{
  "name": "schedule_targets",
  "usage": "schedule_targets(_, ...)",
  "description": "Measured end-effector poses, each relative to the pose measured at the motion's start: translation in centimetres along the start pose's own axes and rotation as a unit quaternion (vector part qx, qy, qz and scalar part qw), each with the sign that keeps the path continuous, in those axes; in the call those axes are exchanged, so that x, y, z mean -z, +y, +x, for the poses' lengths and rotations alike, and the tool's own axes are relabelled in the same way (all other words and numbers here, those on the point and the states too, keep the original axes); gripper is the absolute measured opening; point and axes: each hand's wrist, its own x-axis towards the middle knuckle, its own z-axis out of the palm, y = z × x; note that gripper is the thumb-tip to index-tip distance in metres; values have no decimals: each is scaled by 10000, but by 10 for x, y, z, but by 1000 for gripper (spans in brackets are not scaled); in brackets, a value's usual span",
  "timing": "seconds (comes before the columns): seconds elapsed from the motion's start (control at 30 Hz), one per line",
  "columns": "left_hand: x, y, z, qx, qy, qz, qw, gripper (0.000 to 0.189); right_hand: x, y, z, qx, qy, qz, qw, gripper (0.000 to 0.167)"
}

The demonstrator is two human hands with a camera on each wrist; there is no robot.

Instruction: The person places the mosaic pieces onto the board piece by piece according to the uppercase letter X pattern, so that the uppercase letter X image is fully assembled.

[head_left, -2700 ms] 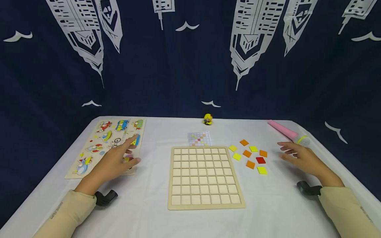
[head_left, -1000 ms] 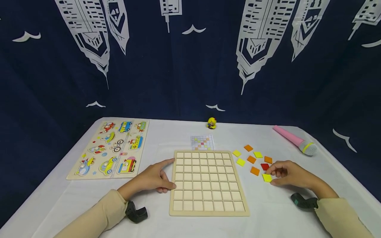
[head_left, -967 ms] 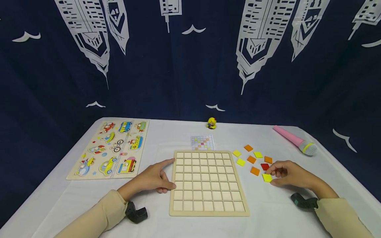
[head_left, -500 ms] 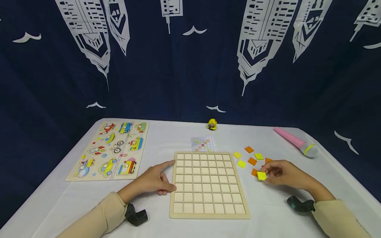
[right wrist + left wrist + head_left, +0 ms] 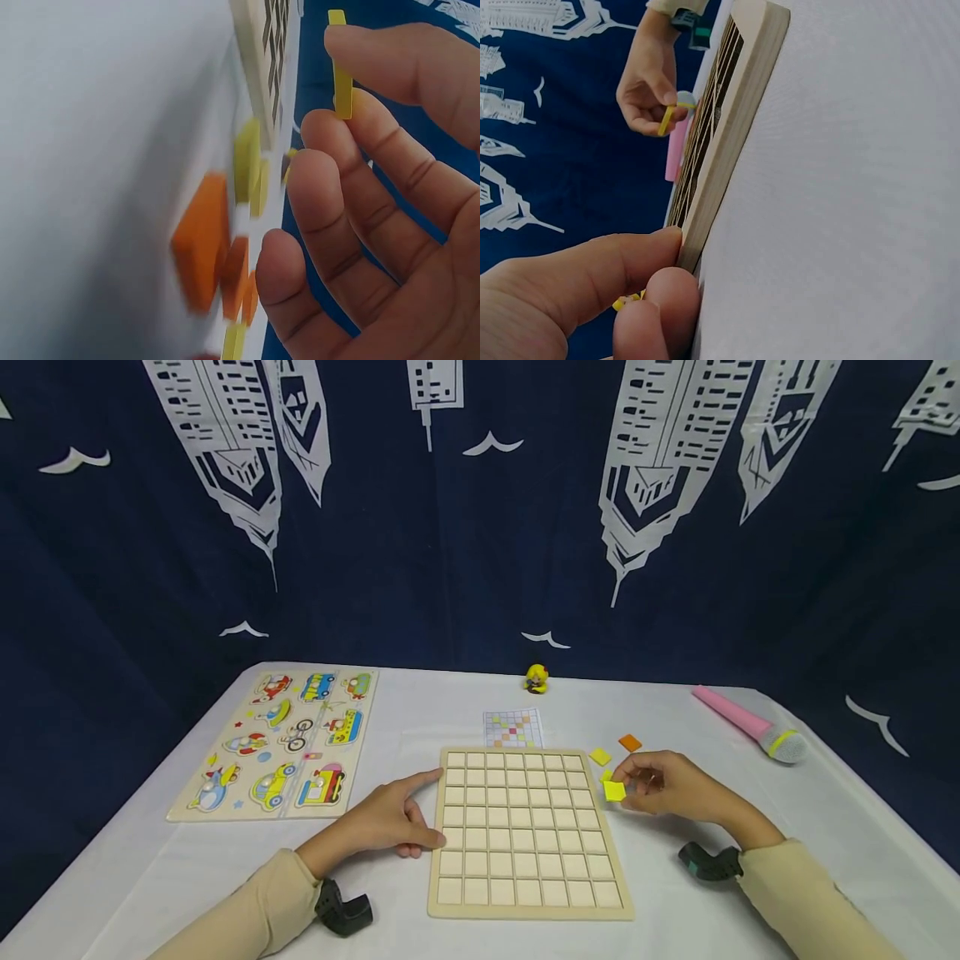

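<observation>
In the head view my right hand (image 5: pixel 671 787) pinches a yellow square tile (image 5: pixel 614 791) between thumb and fingers, raised beside the board's right edge. The right wrist view shows that tile (image 5: pixel 343 75) edge-on at the fingertips. My left hand (image 5: pixel 390 817) touches the left rim of the wooden grid board (image 5: pixel 531 912), forefinger stretched out and thumb lower down, both at the edge. All the board's visible squares are bare wood. Beyond the right hand lie a yellow tile (image 5: pixel 600 757) and an orange tile (image 5: pixel 630 742); the hand hides others, partly seen in the right wrist view.
A small card with a coloured grid (image 5: pixel 513 728) lies behind the board, and a yellow-haired figurine (image 5: pixel 536 679) stands farther back. A vehicle picture puzzle (image 5: pixel 279 747) is at the left. A pink toy microphone (image 5: pixel 738 717) lies at the far right.
My left hand has come from the picture puzzle to the board's left edge. My right hand has taken up a yellow tile and carried it left, over the other tiles, towards the board.
</observation>
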Motion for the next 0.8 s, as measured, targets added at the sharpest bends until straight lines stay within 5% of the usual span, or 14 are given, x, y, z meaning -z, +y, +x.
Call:
schedule_targets(0.33,-1,0,0,-16,19,-38,10000,104,-10,-8,25,-19,-62,29,10000,23)
schedule_targets(0.53,-1,-1,-1,-39,22,-52,10000,105,-18,-8,39,-16,-114,589,9982,23)
schedule_targets(0.8,1,0,0,2,9,-24,10000,104,-30,-16,58,-779,-4,1281,9887,33)
